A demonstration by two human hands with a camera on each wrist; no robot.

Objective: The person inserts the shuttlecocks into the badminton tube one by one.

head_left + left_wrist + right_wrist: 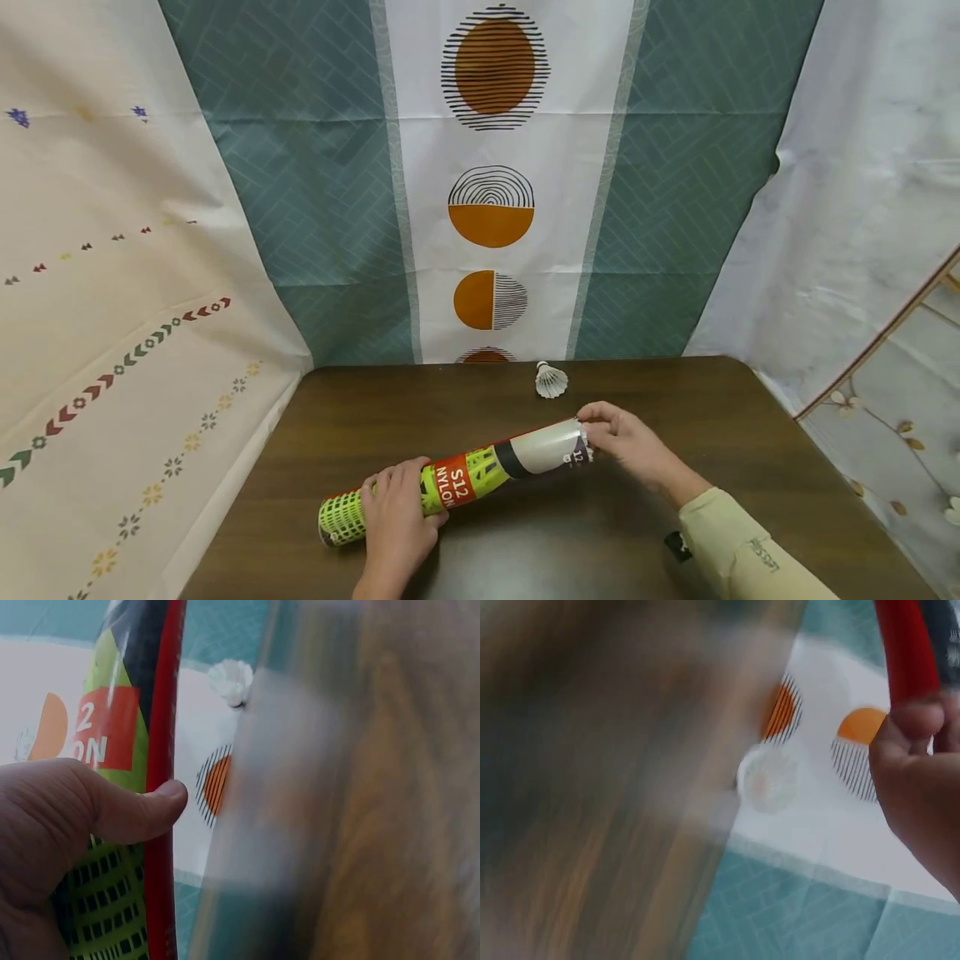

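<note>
A long shuttlecock tube (480,475), printed "S12 NYLON" in lime green, red, black and white, lies slanted above the dark table, its right end higher. My left hand (397,512) grips it near the lower left end; in the left wrist view the thumb (146,814) wraps across the printed side. At the upper right end, my right hand (626,442) pinches the rim with curled fingers and thumb. What lies inside that end is hidden. Behind the tube, a white shuttlecock (551,382) rests near the table's far edge, apart from both hands.
The brown wooden table (360,417) ends at a patterned cloth backdrop (330,183). Pale cloths hang along the left and right sides. A small black object (678,547) lies beside the right sleeve (738,546).
</note>
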